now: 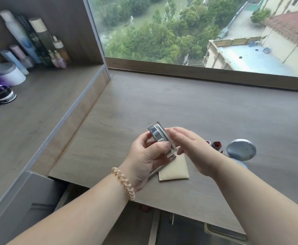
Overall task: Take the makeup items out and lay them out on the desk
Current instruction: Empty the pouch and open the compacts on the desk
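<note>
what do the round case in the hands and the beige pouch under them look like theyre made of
Round case: looks like polished metal or chrome-plated plastic, since its rim gives mirror-like reflections; which one is unclear. Beige pouch: seems soft matte fabric, lying flat without any shine.

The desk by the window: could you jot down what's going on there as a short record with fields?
held item: round silver case, tilted on edge above the desk
left hand: grips the case from below, thumb on its rim
right hand: fingers touch the case's right side
under the hands: flat beige pouch lying on the desk
already out: round grey compact and a dark red lipstick, to the right
left wrist: coiled hair tie
side shelf: bottles and jars
</note>
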`<move>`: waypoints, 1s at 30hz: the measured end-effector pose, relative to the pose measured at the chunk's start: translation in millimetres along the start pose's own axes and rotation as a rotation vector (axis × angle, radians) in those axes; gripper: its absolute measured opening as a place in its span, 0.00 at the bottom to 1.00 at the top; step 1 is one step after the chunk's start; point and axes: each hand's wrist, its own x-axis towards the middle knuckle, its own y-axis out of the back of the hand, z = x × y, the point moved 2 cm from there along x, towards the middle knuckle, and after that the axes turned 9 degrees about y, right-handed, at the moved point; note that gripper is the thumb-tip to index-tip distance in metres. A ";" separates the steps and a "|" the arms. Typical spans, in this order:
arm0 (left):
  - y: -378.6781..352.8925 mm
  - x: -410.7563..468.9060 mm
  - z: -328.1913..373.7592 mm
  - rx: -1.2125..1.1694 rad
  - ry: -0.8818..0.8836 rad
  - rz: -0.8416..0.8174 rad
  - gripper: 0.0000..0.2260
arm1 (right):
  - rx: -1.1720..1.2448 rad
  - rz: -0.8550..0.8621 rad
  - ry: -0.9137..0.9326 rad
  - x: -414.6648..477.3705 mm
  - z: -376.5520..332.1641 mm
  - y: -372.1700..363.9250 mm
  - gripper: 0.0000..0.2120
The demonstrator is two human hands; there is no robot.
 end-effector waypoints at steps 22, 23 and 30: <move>-99.9 12.3 -35.1 0.014 0.198 -0.445 0.31 | 0.176 0.351 0.143 -77.3 -9.3 113.1 0.31; -104.2 12.7 -36.4 0.048 0.204 -0.400 0.31 | 0.158 0.347 0.133 -81.3 -9.8 118.0 0.34; -132.1 12.9 -53.7 0.276 0.204 -0.288 0.25 | 0.083 0.523 -0.047 -100.5 -1.5 148.5 0.37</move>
